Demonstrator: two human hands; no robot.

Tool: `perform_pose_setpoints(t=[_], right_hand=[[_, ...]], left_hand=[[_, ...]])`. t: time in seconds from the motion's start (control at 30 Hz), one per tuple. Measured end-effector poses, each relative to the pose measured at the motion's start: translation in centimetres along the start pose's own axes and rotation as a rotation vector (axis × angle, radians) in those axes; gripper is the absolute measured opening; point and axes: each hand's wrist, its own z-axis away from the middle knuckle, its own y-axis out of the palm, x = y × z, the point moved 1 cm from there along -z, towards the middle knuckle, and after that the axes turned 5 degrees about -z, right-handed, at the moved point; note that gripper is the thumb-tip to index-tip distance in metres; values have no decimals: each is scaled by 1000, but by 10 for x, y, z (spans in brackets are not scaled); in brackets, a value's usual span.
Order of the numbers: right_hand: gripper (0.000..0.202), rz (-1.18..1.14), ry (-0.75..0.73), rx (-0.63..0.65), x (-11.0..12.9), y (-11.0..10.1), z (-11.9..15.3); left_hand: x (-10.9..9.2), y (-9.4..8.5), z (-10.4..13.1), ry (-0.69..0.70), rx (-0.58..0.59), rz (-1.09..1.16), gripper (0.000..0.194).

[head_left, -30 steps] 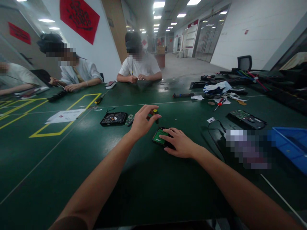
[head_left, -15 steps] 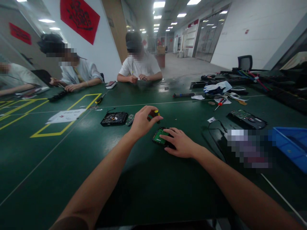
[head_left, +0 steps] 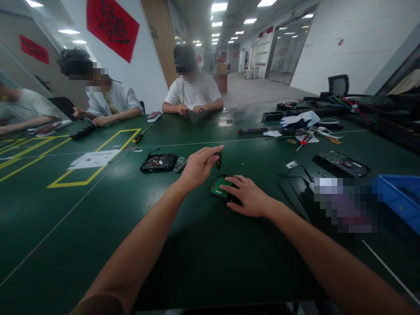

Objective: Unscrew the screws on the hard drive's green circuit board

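A short black and yellow screwdriver stands above the hard drive, held at its handle by the fingers of my left hand. My left index finger is stretched out past the handle. The hard drive lies on the green table, its green circuit board facing up. Across its right part rests my right hand, fingers spread, pressing on it. The screwdriver's tip is too dark to make out. To the left are an opened black drive and a loose circuit board.
Another hard drive lies at the right, near a blue bin and a cable. Farther back are a red screwdriver, white gloves and a dark rod. Several people sit across the table.
My left index finger has straightened out, and the screwdriver handle has turned more upright in my grip. My right hand stays on the drive. The whole view has shifted slightly.
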Motion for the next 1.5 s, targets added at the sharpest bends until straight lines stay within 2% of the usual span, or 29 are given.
perform_pose_setpoints(t=[0.13,0.33,0.5,0.6,0.83,1.03,1.27,1.5], right_hand=[[64,4,-2,1,0,1,0],[64,5,0,-6,0,1,0],[63,-4,-2,-10,1,0,0],[64,-6,0,-9,1,0,0],[64,0,7,3,1,0,0],[65,-3,11,9,1,0,0],[63,-2,2,3,2,1,0],[64,3,11,0,2,1,0]], left_hand=[[-3,-2,0,-64,-47,-45,26],[-2,0,1,-31,-2,-55,36],[-3,0,1,-70,-51,-70,27],[-4,-2,0,-70,-36,-60,23],[-4,-1,0,45,48,-3,41],[-4,-2,0,-57,-28,-20,27],[-3,-1,1,-15,6,10,39],[-3,-1,0,-70,-60,3,26]])
